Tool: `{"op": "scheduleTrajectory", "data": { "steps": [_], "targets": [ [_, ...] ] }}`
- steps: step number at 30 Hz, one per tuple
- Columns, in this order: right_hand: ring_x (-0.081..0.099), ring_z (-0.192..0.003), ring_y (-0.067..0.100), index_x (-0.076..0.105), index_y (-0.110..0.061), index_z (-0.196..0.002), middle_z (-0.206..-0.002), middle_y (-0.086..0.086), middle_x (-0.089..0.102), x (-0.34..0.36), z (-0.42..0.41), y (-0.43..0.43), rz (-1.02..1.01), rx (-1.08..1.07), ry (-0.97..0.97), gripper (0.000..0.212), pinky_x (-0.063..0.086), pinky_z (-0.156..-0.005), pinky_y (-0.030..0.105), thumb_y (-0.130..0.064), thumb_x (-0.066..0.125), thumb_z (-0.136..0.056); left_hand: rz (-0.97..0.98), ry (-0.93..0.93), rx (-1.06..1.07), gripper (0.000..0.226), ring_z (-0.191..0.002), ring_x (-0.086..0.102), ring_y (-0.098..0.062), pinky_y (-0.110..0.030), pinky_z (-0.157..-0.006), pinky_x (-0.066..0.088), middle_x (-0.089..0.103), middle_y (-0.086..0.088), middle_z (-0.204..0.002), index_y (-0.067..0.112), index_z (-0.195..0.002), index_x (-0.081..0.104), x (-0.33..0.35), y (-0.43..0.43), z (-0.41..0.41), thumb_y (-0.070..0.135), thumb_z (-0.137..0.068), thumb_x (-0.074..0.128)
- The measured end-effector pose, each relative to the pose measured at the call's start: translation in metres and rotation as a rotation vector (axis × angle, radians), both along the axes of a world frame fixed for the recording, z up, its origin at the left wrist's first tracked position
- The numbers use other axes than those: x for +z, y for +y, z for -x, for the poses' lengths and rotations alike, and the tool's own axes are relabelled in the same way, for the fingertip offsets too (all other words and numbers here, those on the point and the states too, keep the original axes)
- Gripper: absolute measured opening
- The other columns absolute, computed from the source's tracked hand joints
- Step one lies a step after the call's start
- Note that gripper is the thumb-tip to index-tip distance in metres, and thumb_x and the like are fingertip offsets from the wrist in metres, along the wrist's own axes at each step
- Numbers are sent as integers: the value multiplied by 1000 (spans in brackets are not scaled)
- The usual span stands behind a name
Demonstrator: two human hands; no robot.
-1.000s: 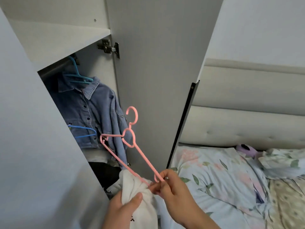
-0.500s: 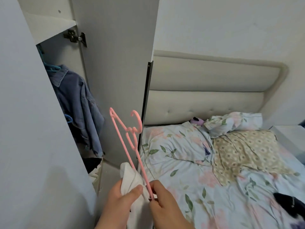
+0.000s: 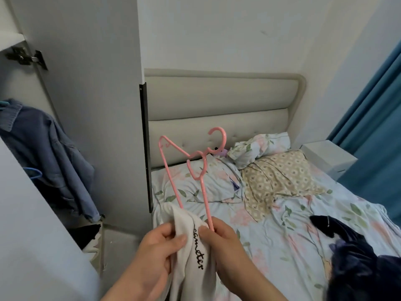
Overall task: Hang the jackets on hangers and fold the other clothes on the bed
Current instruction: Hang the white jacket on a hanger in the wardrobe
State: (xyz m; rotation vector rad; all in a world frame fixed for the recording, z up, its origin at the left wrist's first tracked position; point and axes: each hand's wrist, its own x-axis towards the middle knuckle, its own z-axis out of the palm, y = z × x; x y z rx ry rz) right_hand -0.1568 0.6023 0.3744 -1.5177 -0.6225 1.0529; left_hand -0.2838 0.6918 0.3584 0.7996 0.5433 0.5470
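A pink plastic hanger (image 3: 196, 170) stands upright in front of me, hook at the top. One of its ends is tucked inside a white garment (image 3: 191, 250) with black script lettering. My left hand (image 3: 158, 246) grips the white cloth at its left side. My right hand (image 3: 219, 237) pinches the hanger's other end against the cloth. A denim jacket (image 3: 47, 157) hangs on a blue hanger inside the open wardrobe at the left. A dark navy garment (image 3: 355, 255) lies crumpled on the bed (image 3: 293, 231) at the right.
The open wardrobe door (image 3: 86, 105) stands between the wardrobe and the padded headboard (image 3: 217, 105). Pillows (image 3: 271, 170) lie at the head of the bed. A white nightstand (image 3: 327, 157) and a blue curtain (image 3: 377, 118) are at the right.
My view has swung right from the wardrobe toward the bed. The hanger and white garment came along in both hands, and the hanger now stands more upright.
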Motion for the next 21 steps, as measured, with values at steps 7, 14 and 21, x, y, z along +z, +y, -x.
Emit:
{"op": "scheduleTrajectory", "data": {
  "steps": [7, 14, 21],
  "targets": [
    [66, -63, 21, 63, -7, -97, -79, 15, 68, 3, -75, 13, -168, -305, 315, 17, 53, -52, 29, 2, 49, -97, 127, 26, 111, 50, -98, 60, -44, -59, -95, 48, 60, -36, -111, -13, -121, 53, 18, 54, -31, 8, -77, 62],
    [57, -55, 25, 69, -6, -90, -72, 19, 63, 11, -127, 34, -138, -292, 334, 33, 45, -49, 28, 10, 47, -71, 156, 6, 66, 55, -106, 53, -43, -63, -105, 36, 57, -29, -119, -2, -129, 53, 39, 89, -89, 12, -77, 61],
    [40, -46, 21, 59, -10, -60, -57, 11, 45, 40, -158, 29, -253, -440, 381, 23, 29, -44, 23, 5, 45, -50, -149, 76, -198, 61, -93, 64, -36, -46, -82, 51, 67, -26, -108, -1, -108, 60, 43, 79, -163, 18, -59, 90]
  ]
}}
